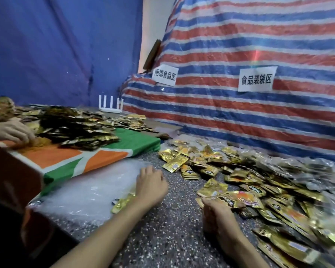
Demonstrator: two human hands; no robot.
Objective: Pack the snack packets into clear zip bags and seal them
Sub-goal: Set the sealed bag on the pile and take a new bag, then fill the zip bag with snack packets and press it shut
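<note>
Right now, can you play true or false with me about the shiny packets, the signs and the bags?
1. A big pile of gold snack packets lies on the right. True.
2. The two paper signs hang on a plain blue sheet. False: they are stuck on the striped tarp, which is red, white and blue.
3. A heap of clear bags lies beside the left hand. True.
4. The cloth on the left is purple. False: it is orange, green and white.
5. The right hand is up in the air, far from the packets. False: it is down at the pile's edge, with its fingers curled on some packets.
</note>
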